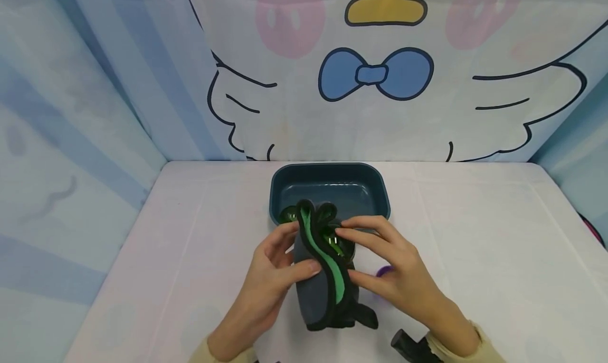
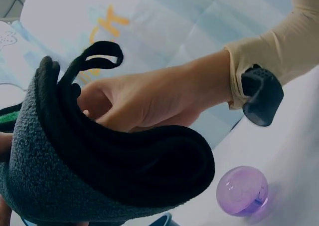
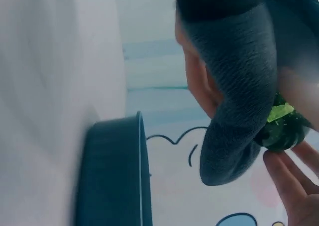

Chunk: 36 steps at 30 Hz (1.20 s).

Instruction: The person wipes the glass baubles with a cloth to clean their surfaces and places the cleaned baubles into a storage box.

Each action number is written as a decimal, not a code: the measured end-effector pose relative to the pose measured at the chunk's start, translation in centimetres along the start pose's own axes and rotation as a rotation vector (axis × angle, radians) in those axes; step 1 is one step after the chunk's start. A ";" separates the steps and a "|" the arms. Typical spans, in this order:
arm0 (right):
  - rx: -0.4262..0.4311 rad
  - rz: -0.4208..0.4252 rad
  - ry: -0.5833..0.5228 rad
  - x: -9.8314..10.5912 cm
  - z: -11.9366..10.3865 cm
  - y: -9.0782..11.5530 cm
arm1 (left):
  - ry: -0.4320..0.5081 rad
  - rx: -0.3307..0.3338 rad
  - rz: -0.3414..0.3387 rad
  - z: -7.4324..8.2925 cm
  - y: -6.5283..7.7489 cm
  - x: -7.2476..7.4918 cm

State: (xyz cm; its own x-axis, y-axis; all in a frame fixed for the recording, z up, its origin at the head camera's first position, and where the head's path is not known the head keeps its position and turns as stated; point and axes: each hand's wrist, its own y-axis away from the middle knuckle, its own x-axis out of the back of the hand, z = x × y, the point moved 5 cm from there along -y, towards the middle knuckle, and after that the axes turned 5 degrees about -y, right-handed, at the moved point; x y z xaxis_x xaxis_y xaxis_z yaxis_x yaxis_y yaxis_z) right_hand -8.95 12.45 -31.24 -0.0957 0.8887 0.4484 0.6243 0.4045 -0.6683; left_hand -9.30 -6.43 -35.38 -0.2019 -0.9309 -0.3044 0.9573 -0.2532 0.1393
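Note:
A folded grey cloth (image 1: 311, 289) with black edging, a green inner face and a black hanging loop (image 1: 366, 316) is held up before the bin. My left hand (image 1: 273, 273) grips its left side, thumb across the front. Against the cloth's right side sits a shiny dark green ball (image 1: 339, 242), partly covered by the folds. My right hand (image 1: 399, 268) pinches this ball against the cloth, fingertips on the ball and thumb at the black edge. In the right wrist view the green ball (image 3: 283, 126) shows between cloth and fingers.
A dark teal bin (image 1: 328, 186) stands at the table's back edge, with another green ball (image 1: 287, 215) at its left front corner. A purple ball (image 2: 242, 191) lies on the white table (image 1: 475, 257), mostly behind my right hand in the head view. Printed curtains enclose the table.

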 end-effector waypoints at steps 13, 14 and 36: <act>-0.179 -0.173 -0.285 -0.1 1.4 0.3 | -0.014 0.018 -0.015 -0.2 0.1 0.0; -0.194 -0.179 -0.290 -0.2 1.5 0.4 | -0.017 0.020 -0.018 -0.2 0.1 0.0; -0.059 -0.101 -0.040 -0.6 1.3 0.4 | -0.035 -0.108 0.072 0.0 0.3 -0.5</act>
State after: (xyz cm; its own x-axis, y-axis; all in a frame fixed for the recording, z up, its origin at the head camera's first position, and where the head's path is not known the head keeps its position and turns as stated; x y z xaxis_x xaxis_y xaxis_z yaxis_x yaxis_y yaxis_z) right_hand -9.67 12.31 -32.57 -0.1904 0.8527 0.4866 0.6544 0.4797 -0.5845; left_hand -8.90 -6.00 -35.16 -0.1372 -0.9547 -0.2641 0.9859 -0.1575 0.0570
